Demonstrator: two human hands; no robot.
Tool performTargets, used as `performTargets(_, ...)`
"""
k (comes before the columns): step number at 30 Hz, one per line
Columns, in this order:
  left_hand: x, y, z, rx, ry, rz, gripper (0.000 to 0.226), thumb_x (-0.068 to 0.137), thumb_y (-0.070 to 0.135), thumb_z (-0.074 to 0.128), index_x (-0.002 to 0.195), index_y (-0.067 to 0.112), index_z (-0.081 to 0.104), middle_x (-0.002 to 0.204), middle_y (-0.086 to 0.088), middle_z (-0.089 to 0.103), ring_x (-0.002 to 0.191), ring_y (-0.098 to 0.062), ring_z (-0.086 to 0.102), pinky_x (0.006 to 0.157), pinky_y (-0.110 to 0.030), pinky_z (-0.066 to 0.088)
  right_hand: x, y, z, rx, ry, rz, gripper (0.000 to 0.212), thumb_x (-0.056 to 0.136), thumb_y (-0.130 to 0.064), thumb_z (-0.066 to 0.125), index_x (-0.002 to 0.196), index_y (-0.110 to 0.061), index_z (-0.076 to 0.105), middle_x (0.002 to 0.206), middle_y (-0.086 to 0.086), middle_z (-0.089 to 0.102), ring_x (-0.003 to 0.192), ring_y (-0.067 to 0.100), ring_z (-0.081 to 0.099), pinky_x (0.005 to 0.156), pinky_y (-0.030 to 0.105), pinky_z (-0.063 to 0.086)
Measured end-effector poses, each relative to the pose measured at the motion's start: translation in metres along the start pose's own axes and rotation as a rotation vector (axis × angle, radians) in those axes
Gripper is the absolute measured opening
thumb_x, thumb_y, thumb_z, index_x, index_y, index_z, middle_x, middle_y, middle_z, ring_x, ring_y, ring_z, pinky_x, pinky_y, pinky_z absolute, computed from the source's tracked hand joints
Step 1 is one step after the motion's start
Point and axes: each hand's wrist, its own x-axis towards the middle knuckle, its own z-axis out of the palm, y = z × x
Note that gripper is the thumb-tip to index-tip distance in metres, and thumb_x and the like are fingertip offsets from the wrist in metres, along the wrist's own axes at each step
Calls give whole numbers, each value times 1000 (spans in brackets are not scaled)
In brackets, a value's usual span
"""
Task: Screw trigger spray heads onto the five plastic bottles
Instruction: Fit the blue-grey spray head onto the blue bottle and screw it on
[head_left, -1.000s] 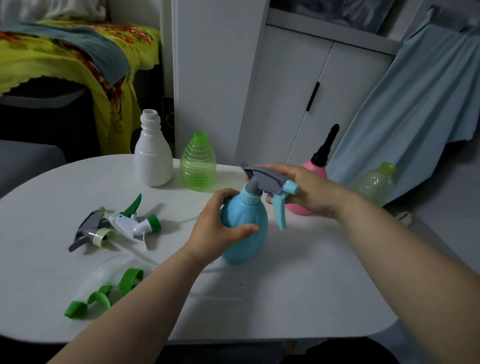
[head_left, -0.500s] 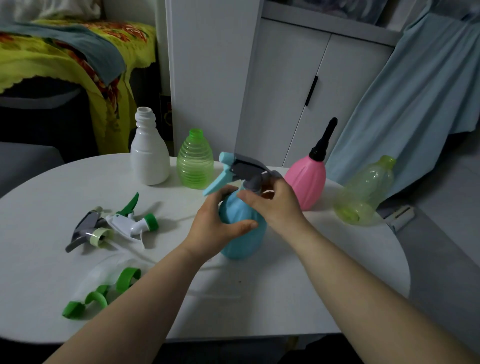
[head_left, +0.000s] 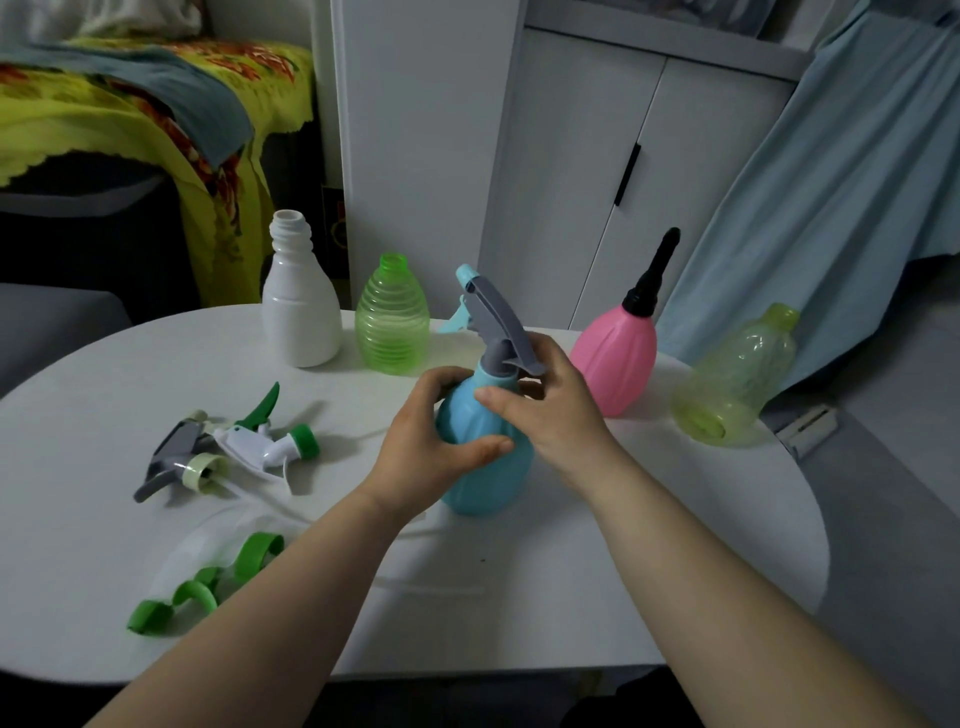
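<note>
A blue bottle (head_left: 485, 475) stands mid-table with a grey and light-blue trigger head (head_left: 491, 312) on its neck, nozzle pointing away to the left. My left hand (head_left: 431, 447) wraps the bottle's body. My right hand (head_left: 550, 410) grips the neck collar just under the head. Behind stand a white bottle (head_left: 300, 306) and a green ribbed bottle (head_left: 392, 325), both with bare necks. A pink bottle (head_left: 618, 358) carries a black nozzle. A yellow-green bottle (head_left: 737, 384) lies tilted at the right.
Loose spray heads lie at the left of the white table (head_left: 597, 597): a grey one (head_left: 174, 460), a white and green one (head_left: 260, 441), and a clear green one (head_left: 208, 577) near the front edge. A white cabinet (head_left: 597, 171) and blue cloth (head_left: 841, 182) stand behind.
The trigger head has turned on the blue bottle: its nozzle pointed right, then left, and now points away to the left. My right hand shifted from the head down to the collar.
</note>
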Motion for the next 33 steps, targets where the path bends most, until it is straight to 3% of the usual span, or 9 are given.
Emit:
performTargets(5, 0, -1, 1, -2, 2, 2, 59, 57, 9, 80, 91, 37, 40, 94, 22, 49, 90, 6, 49, 68, 4, 36, -3, 0, -14, -8, -152, 11, 32, 80, -4, 58, 102, -27, 52, 100, -8, 58, 94, 8, 55, 88, 23, 44)
performTargets(8, 0, 0, 2, -2, 5, 4, 59, 58, 9, 80, 91, 37, 40, 94, 22, 48, 89, 6, 49, 67, 4, 37, -1, 0, -18, 17, -140, 2, 31, 80, -4, 58, 85, -34, 56, 88, -16, 61, 86, 6, 57, 78, 12, 46)
performTargets(13, -1, 1, 1, -5, 20, 4, 59, 58, 8, 79, 88, 39, 40, 93, 22, 48, 88, 7, 49, 66, 4, 37, -3, 5, -6, 36, -13, -10, 30, 75, -5, 63, 79, -35, 58, 86, -14, 63, 91, 15, 60, 92, 34, 47)
performTargets(17, 1, 3, 2, 9, -26, -8, 58, 58, 8, 80, 97, 29, 42, 94, 22, 48, 89, 7, 48, 67, 5, 36, 1, -5, -16, -87, -163, -5, 29, 78, -6, 60, 89, -32, 51, 92, -16, 57, 95, 11, 54, 92, 27, 43)
performTargets(20, 3, 4, -2, 5, -60, -24, 57, 59, 7, 79, 99, 27, 42, 93, 21, 48, 90, 7, 48, 68, 5, 37, 7, -12, -19, -177, -242, 47, 29, 79, -8, 61, 106, -17, 54, 101, -6, 57, 101, 14, 54, 94, 26, 40)
performTargets(25, 2, 5, 1, 4, -48, -23, 57, 59, 5, 78, 99, 27, 43, 94, 19, 51, 90, 3, 50, 69, 2, 40, -1, -5, -7, -133, -12, -25, 28, 75, -8, 65, 102, -11, 61, 92, -9, 59, 90, 6, 55, 77, 2, 40)
performTargets(29, 1, 5, 4, 5, -15, -5, 54, 61, 1, 75, 96, 29, 44, 91, 19, 52, 85, 3, 52, 66, 1, 40, -11, 8, 14, -138, 246, -68, 30, 73, -16, 68, 103, -14, 62, 91, -11, 59, 87, 2, 54, 73, -3, 36)
performTargets(31, 2, 4, 2, 2, -13, 2, 55, 61, 2, 76, 94, 31, 44, 91, 19, 52, 86, 3, 51, 66, 2, 39, -9, 6, 15, -118, 230, -66, 26, 72, -16, 69, 97, -19, 64, 87, -15, 60, 83, -2, 55, 73, 0, 39)
performTargets(33, 3, 5, 1, -3, -35, -3, 58, 59, 3, 78, 93, 33, 43, 92, 19, 51, 87, 4, 50, 67, 3, 39, -3, 0, 1, -71, 55, -15, 22, 72, -12, 68, 84, -30, 61, 83, -19, 60, 78, -4, 57, 76, 10, 43)
